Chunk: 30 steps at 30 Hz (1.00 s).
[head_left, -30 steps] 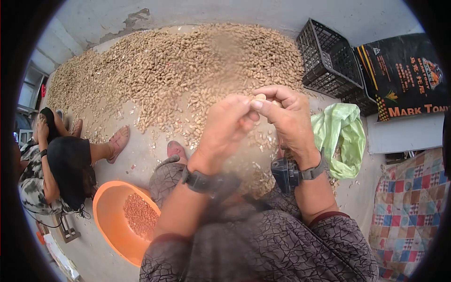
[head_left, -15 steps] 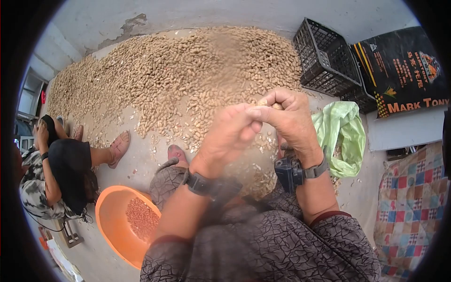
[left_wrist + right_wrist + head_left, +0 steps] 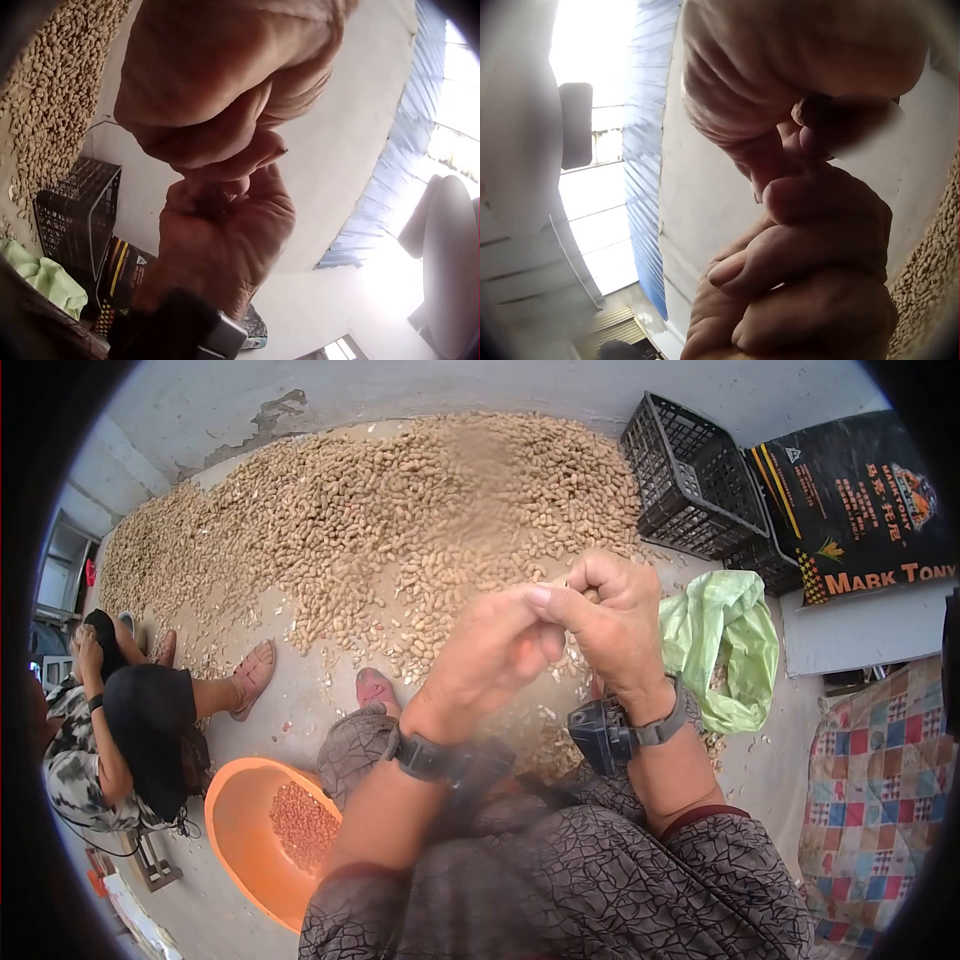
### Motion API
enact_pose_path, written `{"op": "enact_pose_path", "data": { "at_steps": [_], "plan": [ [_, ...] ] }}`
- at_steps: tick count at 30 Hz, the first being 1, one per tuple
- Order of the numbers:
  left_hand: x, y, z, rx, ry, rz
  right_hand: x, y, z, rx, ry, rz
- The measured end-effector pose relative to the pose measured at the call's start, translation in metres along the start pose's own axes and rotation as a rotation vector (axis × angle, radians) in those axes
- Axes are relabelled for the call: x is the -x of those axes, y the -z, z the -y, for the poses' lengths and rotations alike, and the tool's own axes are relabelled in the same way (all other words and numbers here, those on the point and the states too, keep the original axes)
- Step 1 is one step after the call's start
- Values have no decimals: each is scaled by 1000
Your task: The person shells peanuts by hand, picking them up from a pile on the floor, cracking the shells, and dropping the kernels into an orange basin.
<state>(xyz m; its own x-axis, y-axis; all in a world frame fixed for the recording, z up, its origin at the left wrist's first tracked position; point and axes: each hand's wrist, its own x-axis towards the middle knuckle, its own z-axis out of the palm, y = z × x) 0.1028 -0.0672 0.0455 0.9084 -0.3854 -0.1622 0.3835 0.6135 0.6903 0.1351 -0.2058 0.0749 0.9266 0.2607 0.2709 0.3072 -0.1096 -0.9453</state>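
Observation:
In the head view my left hand [image 3: 495, 655] and right hand [image 3: 620, 625] meet at their fingertips, above the floor near a heap of unshelled peanuts [image 3: 380, 510]. Curled fingers and thumb of the right hand hold a peanut [image 3: 799, 112], a bit of which shows in the right wrist view. The left thumb and fingers pinch at the same spot, covering most of it. From the left wrist view, the fingers of both hands overlap and hide what lies between them. Each wrist wears a dark strap.
An orange tub [image 3: 225, 800] with shelled red peanuts [image 3: 303, 825] stands at the left, beside another seated person [image 3: 110, 730]. To the right are a green bag [image 3: 735, 660], a black crate [image 3: 690, 490], a black printed sack [image 3: 850, 510] and a checked cloth [image 3: 870, 810].
The left thumb and fingers have closed in over the pale peanut, which showed between the fingertips earlier and is now mostly covered. Both hands stay in about the same place.

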Motion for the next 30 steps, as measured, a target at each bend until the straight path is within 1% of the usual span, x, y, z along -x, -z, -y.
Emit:
{"op": "enact_pose_path", "data": {
  "at_steps": [1, 3, 5, 7, 9, 10, 11, 15, 16, 18, 21, 23, 24, 25, 26, 27, 28, 29, 30],
  "plan": [
    [0, -2, 0, -21, -16, -13, 1, -1, -1, 0, -1, 1],
    [0, -1, 0, -40, -33, -26, 2, -2, -1, -54, -102, -7],
    [-1, 5, 0, 22, 6, 21, 0, -6, 0, -50, -67, -7],
    [-1, 7, 1, 45, -30, 19, -2, -7, 5, -46, -30, -6],
    [-1, 6, 2, 67, -65, 16, -2, -4, 12, -134, -237, 108],
    [0, 4, 1, 100, -75, 25, -2, -3, 11, -134, -237, 109],
    [0, 4, 1, 134, -85, 33, -1, -4, 9, -201, -239, 114],
    [2, 4, 2, 127, -78, 10, -1, -4, 9, -358, -212, 110],
    [1, 4, 3, 129, -61, 17, -1, -2, 5, -357, -212, 110],
    [1, 4, 2, 131, -44, 24, -1, 3, -7, -164, -117, 115],
    [1, 3, 0, 82, -31, 18, 1, 1, -9, -200, -109, 103],
    [1, 2, -1, 27, -29, -55, 2, -2, -2, -208, -124, 92],
    [1, 2, -1, 28, -29, -56, 3, -3, 0, -216, -136, 82],
    [0, 3, 0, -60, -76, -136, 2, -3, 0, -216, -138, 83],
    [-1, 4, 0, -147, -123, -216, 2, -3, -1, -142, -97, 73],
    [-1, 5, 0, -146, -123, -218, 1, -3, -2, -68, -57, 63],
    [-1, 6, 0, -198, -197, -249, 2, -2, -5, -68, -57, 64],
    [-1, 7, -1, -250, -271, -281, 2, -2, -9, -27, -92, 69],
    [-1, 7, -4, -250, -272, -282, 2, -1, -10, 13, -127, 75]
  ]
}}
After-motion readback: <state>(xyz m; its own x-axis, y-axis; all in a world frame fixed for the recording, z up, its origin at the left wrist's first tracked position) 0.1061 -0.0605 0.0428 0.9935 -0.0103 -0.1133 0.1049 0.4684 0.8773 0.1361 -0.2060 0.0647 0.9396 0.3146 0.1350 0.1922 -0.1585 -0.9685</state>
